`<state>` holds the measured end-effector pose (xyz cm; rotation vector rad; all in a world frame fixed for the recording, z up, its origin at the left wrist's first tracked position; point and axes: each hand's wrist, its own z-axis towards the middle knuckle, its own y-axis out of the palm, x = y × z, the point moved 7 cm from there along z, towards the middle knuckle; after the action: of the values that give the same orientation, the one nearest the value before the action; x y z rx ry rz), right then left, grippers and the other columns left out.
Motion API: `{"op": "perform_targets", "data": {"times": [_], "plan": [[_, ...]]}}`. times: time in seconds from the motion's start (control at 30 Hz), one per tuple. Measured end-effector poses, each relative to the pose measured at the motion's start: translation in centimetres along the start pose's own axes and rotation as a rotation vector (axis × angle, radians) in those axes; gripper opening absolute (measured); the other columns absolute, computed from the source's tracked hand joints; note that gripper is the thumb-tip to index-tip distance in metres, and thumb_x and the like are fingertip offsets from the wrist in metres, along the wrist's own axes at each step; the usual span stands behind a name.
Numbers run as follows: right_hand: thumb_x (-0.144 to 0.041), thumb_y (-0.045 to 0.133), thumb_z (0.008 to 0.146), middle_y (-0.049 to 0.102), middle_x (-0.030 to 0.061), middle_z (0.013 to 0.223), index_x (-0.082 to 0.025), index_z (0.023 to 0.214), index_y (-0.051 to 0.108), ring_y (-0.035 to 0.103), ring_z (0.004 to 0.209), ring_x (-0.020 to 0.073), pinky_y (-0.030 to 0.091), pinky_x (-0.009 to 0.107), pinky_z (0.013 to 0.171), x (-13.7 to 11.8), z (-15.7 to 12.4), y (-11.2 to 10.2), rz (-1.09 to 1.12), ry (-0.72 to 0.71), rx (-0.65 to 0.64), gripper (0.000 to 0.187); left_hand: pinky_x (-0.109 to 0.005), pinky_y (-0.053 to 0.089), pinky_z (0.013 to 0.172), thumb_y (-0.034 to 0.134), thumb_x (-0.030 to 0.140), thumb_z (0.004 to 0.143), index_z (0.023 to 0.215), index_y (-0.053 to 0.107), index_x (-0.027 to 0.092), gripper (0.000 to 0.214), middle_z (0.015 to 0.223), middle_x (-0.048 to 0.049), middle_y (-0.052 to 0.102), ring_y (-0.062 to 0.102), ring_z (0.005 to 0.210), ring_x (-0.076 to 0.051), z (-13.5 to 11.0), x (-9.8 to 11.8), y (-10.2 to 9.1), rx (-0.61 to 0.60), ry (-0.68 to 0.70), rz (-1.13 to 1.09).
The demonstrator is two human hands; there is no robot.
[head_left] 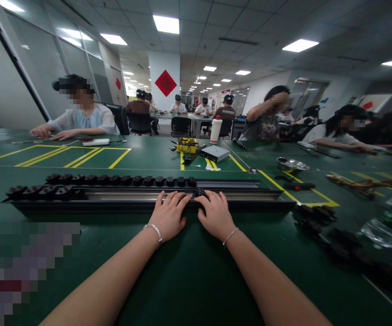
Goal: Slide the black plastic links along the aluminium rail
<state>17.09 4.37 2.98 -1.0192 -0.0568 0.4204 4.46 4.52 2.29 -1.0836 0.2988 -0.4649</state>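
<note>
Across the green table lies a long black power track [114, 206] with a shiny metal channel. Several black socket modules [46, 192] sit at its left end. A second track [230, 184] lies just behind it, with a row of similar modules along its left and middle part. My left hand [169, 215] rests over the front track, its fingers stretched across the channel. Beside it, my right hand [215, 215] has its fingers on a small black socket module [200, 192] at the track; the fingers partly hide this piece.
Loose black modules [318, 222] lie on the right, near a clear plastic bottle [391, 217]. Further back are a metal bowl [293, 164], a wire bundle [365, 183], a grey box [214, 153], a yellow basket [187, 145] and a white bottle [215, 130]. Other people sit around the table.
</note>
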Motion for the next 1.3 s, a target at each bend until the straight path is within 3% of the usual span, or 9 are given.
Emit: {"op": "perform_targets", "data": {"times": [0.33,0.8,1.3], "plan": [[-0.022,0.048,0.075,0.051,0.0066,0.120,-0.028,0.105,0.058,0.035,0.122,0.0236,0.016,0.048,0.103,0.07,0.08,0.11,-0.005,-0.003,-0.025,0.032,-0.049,0.013,0.106,0.054,0.032,0.070,0.130,0.035,0.031,0.063,0.135,-0.0037,0.042,0.031,0.126,-0.025,-0.07,-0.04,0.09,0.019,-0.012,0.022],[-0.021,0.047,0.075,0.051,0.0089,0.119,-0.026,0.102,0.058,0.037,0.120,0.0229,0.017,0.047,0.102,0.38,0.02,-0.02,-0.018,-0.004,-0.003,0.029,-0.045,0.018,0.104,0.049,0.025,0.072,0.124,0.041,0.031,0.053,0.123,-0.0019,0.053,0.045,0.112,-0.021,0.05,0.01,-0.21,0.027,-0.032,-0.045],[-0.020,0.046,0.076,0.052,0.0076,0.117,-0.026,0.100,0.058,0.038,0.119,0.0216,0.017,0.045,0.103,0.55,0.03,-0.02,0.004,0.014,0.017,0.028,-0.042,0.020,0.103,0.050,0.026,0.073,0.123,0.042,0.030,0.051,0.119,-0.0013,0.055,0.046,0.109,-0.020,0.09,-0.10,-0.17,0.019,-0.039,-0.049]]}}
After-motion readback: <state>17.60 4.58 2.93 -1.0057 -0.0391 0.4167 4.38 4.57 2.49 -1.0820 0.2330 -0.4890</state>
